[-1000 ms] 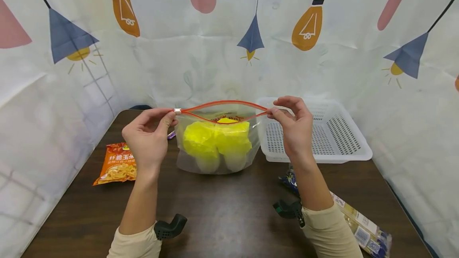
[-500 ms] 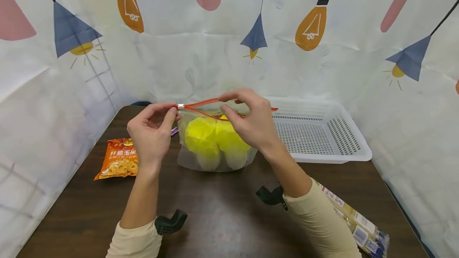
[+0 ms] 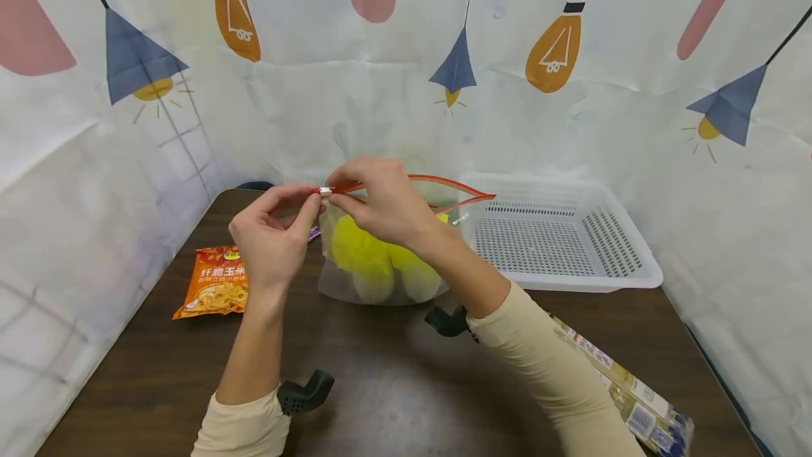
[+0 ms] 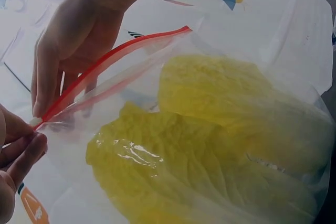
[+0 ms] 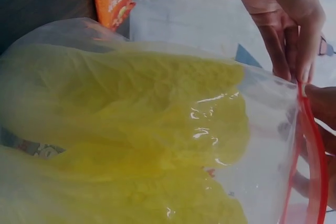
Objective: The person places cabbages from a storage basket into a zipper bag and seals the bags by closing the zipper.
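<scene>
A clear slider zip bag (image 3: 334,286) with a red zip edge stands upright on the table. Inside it are two leafy yellow-and-white heads that look like napa cabbages (image 4: 205,150). My left hand (image 3: 271,231) pinches the bag's top left corner between thumb and fingers. Right beside it, my right hand (image 3: 387,204) reaches across the bag's front, thumb and fingers pinching the small white slider (image 3: 325,192) at the zip's left end. To the right of that hand the red zip edges (image 3: 453,183) gape apart. The right forearm hides part of the cabbages.
A white perforated plastic basket (image 3: 634,270) stands at the back right. An orange snack bag (image 3: 214,284) lies left of my left forearm, and a long clear-and-gold package (image 3: 641,397) lies at the right. Behind the table (image 3: 380,400) hangs a printed cloth.
My right hand has let go of the zip's right end and moved left along the mouth to the slider. The left hand has kept its pinch on the corner.
</scene>
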